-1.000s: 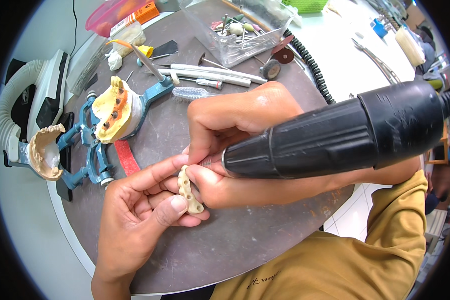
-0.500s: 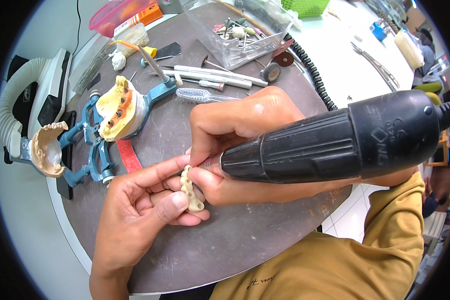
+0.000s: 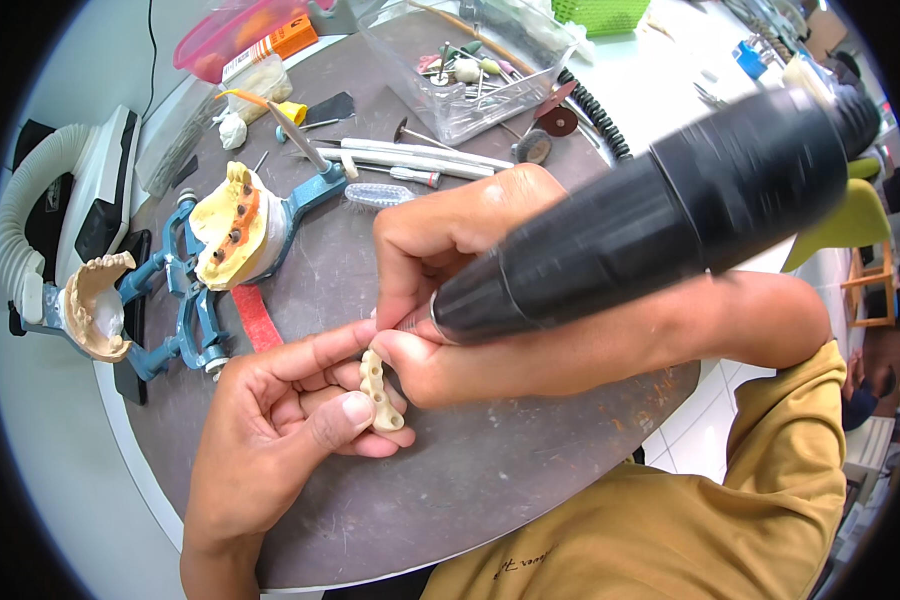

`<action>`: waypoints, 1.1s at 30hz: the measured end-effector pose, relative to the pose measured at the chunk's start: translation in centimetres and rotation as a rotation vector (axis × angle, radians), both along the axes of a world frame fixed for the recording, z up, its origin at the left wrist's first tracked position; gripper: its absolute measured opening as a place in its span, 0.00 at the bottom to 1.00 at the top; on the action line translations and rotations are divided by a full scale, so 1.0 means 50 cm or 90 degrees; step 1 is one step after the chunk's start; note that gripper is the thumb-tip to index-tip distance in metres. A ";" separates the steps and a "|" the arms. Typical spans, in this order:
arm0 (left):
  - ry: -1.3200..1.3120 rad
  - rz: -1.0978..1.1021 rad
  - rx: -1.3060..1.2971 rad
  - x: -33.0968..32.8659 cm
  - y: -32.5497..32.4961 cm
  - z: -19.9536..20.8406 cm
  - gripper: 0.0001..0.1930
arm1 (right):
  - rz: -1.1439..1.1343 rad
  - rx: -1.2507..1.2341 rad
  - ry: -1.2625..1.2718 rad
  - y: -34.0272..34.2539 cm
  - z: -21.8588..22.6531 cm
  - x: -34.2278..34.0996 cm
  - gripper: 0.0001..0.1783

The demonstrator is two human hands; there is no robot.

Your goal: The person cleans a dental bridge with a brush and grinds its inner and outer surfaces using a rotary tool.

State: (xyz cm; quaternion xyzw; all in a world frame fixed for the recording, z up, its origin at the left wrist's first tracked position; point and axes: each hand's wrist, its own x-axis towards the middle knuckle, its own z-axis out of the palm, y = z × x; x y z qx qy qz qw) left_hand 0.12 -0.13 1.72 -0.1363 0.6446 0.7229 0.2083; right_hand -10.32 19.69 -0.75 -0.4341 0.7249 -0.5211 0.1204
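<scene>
A cream-coloured dental bridge with round holes along it is pinched between the thumb and fingers of my left hand. My right hand is closed around the front of a black rotary handpiece, which slopes up to the right. Thumb and fingertips of my right hand rest against the far end of the bridge and my left index finger. The handpiece's working tip is hidden behind them. Left of my hands, a yellow dental model with dark posts in an orange-pink gum strip sits on a blue articulator.
The articulator also carries a beige cast, beside a white suction hose. A red strip lies near my left hand. Farther back are a brush, slim metal tools, a clear box of burs and a coiled black cord.
The rear of the handpiece has swung up and away, tilting it more steeply, and my right wrist has turned with it. My left hand and the bridge have hardly moved.
</scene>
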 end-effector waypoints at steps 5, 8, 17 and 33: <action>-0.020 -0.072 -0.003 -0.006 -0.008 0.004 0.23 | 0.003 -0.010 -0.101 -0.002 0.016 -0.004 0.10; -0.025 -0.073 0.018 -0.004 -0.012 0.001 0.24 | -0.006 -0.032 -0.102 0.001 0.016 -0.004 0.12; -0.019 -0.027 0.031 -0.004 -0.002 0.001 0.26 | 0.012 -0.002 -0.074 0.008 0.013 -0.002 0.13; -0.014 -0.041 0.006 -0.004 0.002 0.004 0.22 | 0.024 -0.028 -0.041 -0.003 0.006 -0.011 0.13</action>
